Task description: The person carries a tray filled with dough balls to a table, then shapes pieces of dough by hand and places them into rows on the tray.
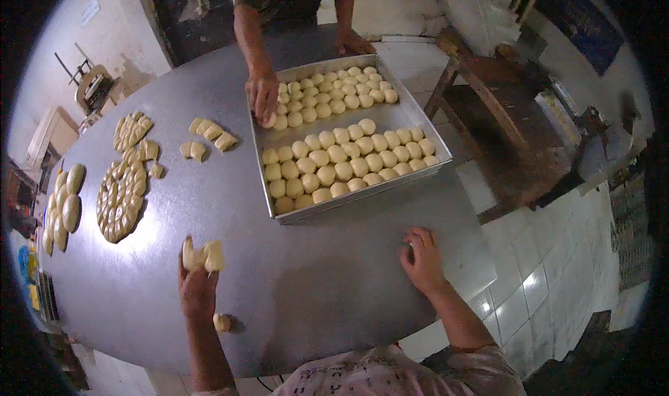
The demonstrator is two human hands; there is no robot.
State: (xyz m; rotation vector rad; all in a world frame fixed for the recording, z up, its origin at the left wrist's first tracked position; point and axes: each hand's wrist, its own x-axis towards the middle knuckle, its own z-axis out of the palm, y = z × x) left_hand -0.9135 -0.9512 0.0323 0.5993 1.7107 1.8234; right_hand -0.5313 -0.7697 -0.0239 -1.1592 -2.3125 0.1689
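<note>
My left hand (198, 291) is closed on pieces of pale dough (204, 256), raised over the metal table (334, 256). One small dough piece (221, 322) lies beside my left wrist. Nothing shows in my right hand (423, 260), by the table's right edge; its fingers are loosely bent, with the thumb apart from them. Ahead stands a large metal tray (362, 198) with rows of round dough balls (341, 153) in two groups. Across the table, another person's hand (263, 97) touches a dough ball at the tray's far left corner.
On the left lie a round slab of scored dough (120, 201), a smaller cut slab (132, 131) and several long dough pieces (64, 208). A few cut pieces (214, 133) sit left of the tray. A wooden bench (488, 110) stands on the tiled floor to the right.
</note>
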